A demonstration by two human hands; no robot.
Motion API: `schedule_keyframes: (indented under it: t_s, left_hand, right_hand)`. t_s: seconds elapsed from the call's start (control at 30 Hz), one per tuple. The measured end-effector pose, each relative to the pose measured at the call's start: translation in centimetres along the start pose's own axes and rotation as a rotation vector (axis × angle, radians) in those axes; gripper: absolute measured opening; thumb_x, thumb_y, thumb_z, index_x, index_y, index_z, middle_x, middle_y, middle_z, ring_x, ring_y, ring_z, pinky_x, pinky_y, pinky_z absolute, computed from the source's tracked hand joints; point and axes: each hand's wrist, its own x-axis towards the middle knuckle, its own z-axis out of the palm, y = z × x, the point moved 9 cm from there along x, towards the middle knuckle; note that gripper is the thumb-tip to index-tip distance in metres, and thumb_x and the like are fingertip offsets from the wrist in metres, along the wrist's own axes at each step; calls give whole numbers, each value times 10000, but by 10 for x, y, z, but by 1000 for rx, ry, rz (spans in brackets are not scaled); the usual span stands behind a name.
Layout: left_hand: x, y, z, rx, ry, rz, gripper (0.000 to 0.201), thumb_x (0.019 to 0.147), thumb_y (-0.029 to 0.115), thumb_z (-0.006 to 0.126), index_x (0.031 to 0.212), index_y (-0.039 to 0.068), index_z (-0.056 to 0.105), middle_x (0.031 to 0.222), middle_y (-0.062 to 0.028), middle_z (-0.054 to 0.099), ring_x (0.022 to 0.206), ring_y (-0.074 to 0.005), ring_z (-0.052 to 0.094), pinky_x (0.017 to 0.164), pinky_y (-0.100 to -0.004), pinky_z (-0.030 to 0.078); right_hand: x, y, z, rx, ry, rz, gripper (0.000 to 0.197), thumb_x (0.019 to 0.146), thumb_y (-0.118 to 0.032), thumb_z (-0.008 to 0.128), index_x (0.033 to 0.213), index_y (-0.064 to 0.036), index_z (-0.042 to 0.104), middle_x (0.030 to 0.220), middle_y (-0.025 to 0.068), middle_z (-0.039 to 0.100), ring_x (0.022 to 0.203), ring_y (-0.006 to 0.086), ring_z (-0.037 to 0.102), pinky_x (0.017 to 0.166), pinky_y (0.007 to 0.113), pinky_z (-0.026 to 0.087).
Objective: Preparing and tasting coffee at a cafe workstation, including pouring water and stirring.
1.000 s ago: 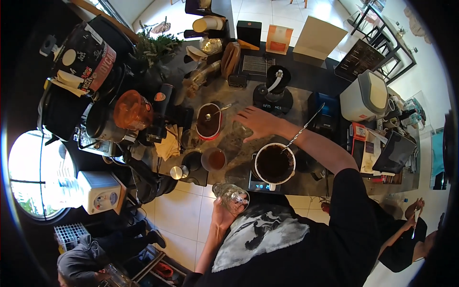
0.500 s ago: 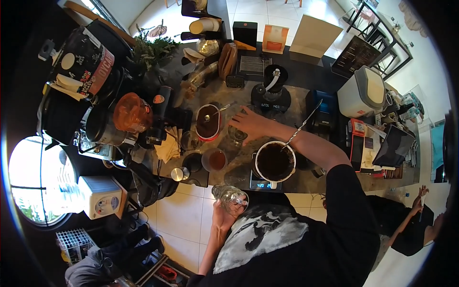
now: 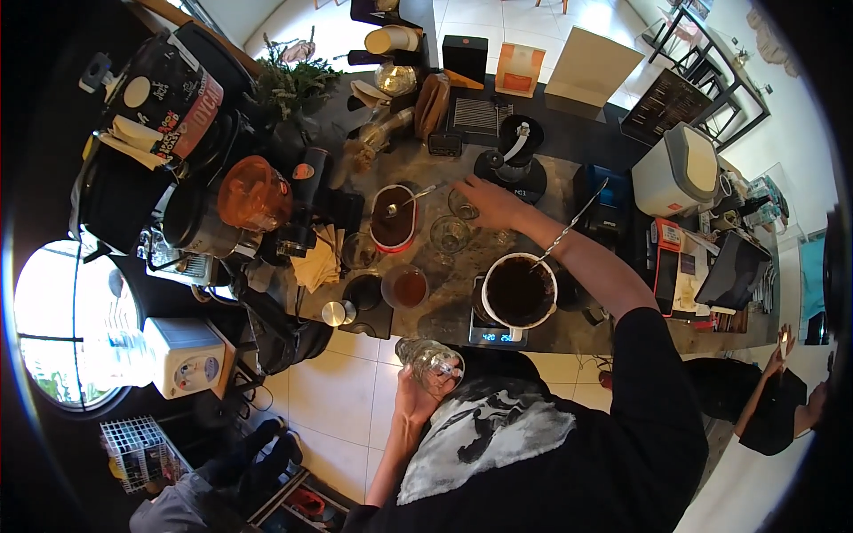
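Note:
My left hand (image 3: 412, 396) is wrapped around a clear glass vessel (image 3: 430, 366), held tilted in front of my shirt below the counter edge. My right hand (image 3: 494, 204) reaches across the counter, its fingers curled around a small clear glass (image 3: 462, 204). Just nearer than that stands another clear glass (image 3: 450, 234), apart from the fingers. Under my right forearm, a white-rimmed pot (image 3: 519, 291) of dark contents with a twisted-handle spoon (image 3: 573, 224) rests on a lit digital scale (image 3: 487, 334). To the left is a red-rimmed container (image 3: 394, 220) of brown grounds with a spoon in it.
A glass of reddish-brown liquid (image 3: 406, 288) stands near the front edge, beside a small metal cup (image 3: 334, 313). Behind my right hand is a black device with a silver handle (image 3: 510, 164). An orange tub (image 3: 255, 194) stands left, a white bin (image 3: 677, 171) right. Another person (image 3: 771, 400) is at far right.
My right hand has moved away from the nearer clear glass to the small glass slightly farther back. My left hand still holds its vessel. The whole view has shifted slightly.

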Motion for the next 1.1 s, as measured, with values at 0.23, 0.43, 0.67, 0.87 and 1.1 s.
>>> schedule_keyframes:
  t_s: [0.23, 0.43, 0.67, 0.87, 1.1]
  left_hand:
    - [-1, -1, -3, 82, -4, 15, 780, 758, 537, 671, 1320, 29, 487, 1259, -208, 595, 1075, -318, 620, 935, -398, 505]
    - [-2, -3, 0, 68, -2, -11, 790, 743, 527, 690, 1314, 21, 488, 1260, -212, 593, 1057, -317, 623, 920, -381, 516]
    - [4, -4, -1, 87, -12, -56, 819, 729, 539, 697, 1316, 11, 478, 1251, -214, 596, 1051, -313, 622, 927, -385, 513]
    - [6, -4, 2, 87, -24, -48, 803, 746, 541, 681, 1317, 15, 476, 1247, -212, 599, 1048, -309, 622, 953, -391, 499]
    - [7, -5, 5, 89, -32, -57, 766, 774, 533, 656, 1321, 28, 477, 1243, -208, 604, 1047, -303, 622, 955, -386, 495]
  right_hand:
    - [19, -8, -1, 181, 131, -76, 821, 753, -84, 767, 1416, -120, 283, 1285, 176, 394, 1059, 401, 537, 865, 502, 473]
    - [20, -17, -4, 185, -11, 10, 933, 762, -141, 771, 1479, -56, 179, 1481, 281, 240, 1197, 460, 481, 984, 483, 449]
    - [22, -17, 3, 185, 171, -38, 772, 787, -108, 752, 1388, -82, 268, 1233, 198, 393, 1002, 414, 554, 829, 504, 473]
    - [23, -17, 5, 200, 169, -75, 769, 795, -102, 743, 1398, -93, 264, 1247, 195, 386, 999, 416, 558, 823, 500, 480]
    - [31, -18, 11, 169, 180, -62, 796, 807, -101, 732, 1430, -105, 235, 1304, 204, 357, 1002, 408, 562, 841, 500, 484]
